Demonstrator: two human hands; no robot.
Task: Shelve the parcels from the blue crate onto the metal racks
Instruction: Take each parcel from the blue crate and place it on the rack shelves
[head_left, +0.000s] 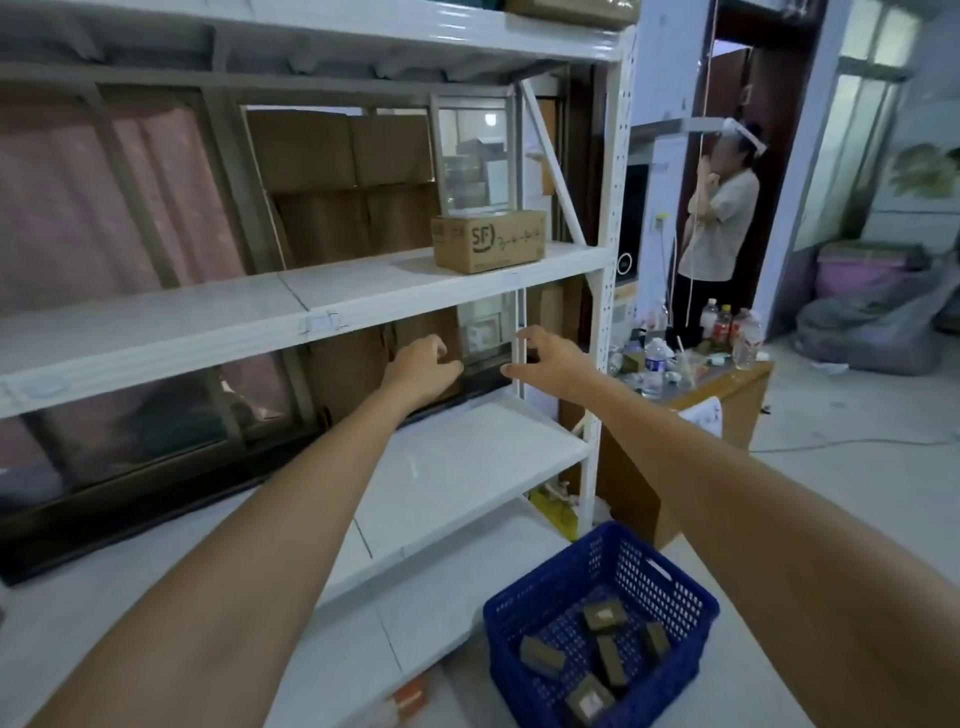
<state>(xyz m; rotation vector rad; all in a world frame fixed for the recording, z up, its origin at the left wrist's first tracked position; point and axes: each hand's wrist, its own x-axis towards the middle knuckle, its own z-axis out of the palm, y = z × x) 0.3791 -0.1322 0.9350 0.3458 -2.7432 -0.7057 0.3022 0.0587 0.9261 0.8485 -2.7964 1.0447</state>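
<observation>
Both hands empty: left hand (423, 366) and right hand (553, 358) loosely curled, mid-air. Parcels (602, 657) in blue crate (524, 613), near right; probably light, rigid; we'd pinch the sides.

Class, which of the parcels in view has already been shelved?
The large cardboard box marked SF, standing on the rack's upper shelf; the small parcels lie in the blue crate.

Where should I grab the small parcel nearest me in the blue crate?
Come straight down from above. The nearest parcel lies flat on the floor of the blue crate, whose walls block any approach from the side. Pinch across its two narrower sides; there looks to be room for fingers around it.
</observation>
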